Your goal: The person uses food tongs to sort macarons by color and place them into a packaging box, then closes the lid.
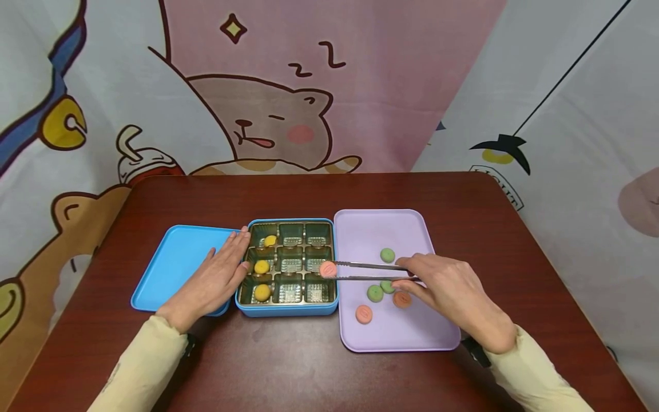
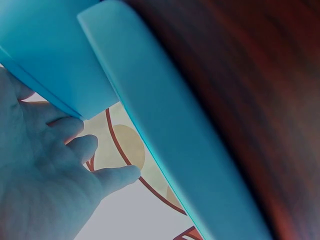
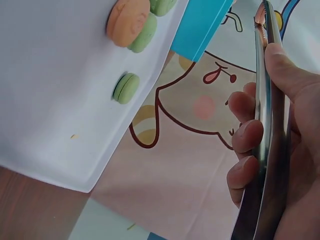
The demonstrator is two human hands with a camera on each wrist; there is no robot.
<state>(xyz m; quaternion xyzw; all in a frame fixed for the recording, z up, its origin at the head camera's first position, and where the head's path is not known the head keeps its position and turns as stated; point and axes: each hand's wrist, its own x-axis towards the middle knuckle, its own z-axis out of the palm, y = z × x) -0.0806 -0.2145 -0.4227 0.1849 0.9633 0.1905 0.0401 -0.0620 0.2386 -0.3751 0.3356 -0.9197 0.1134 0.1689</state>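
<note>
1. The blue box [image 1: 288, 311] sits on the table [image 1: 288, 366]; its gold insert [image 1: 316, 293] is divided into compartments, three by three.
2. The left hand [image 1: 212, 281] lies at the box's left side, fingers [image 1: 233, 247] extended and mostly straight, their ends touching the box's left edge; they grip nothing.
3. The right hand [image 1: 455, 286] is to the right of the box, its fingers [image 3: 247, 136] curled round the metal tongs [image 1: 368, 265], thumb on the opposite arm.
4. The tongs reach leftward to the box, and their tips pinch a pink macaron [image 1: 328, 269] over the box's right rim, level with the middle row.
5. Inside the box, the left column holds three yellow macarons [image 1: 262, 293], one per compartment.
6. Just right of the box is a lilac tray [image 1: 370, 234] bearing three green macarons [image 1: 375, 293], an orange macaron [image 1: 402, 299] and a pinkish-orange macaron [image 1: 364, 314], the last nearest the box.
7. Left of the box lies a blue lid [image 1: 180, 257], partly under the left hand.
</note>
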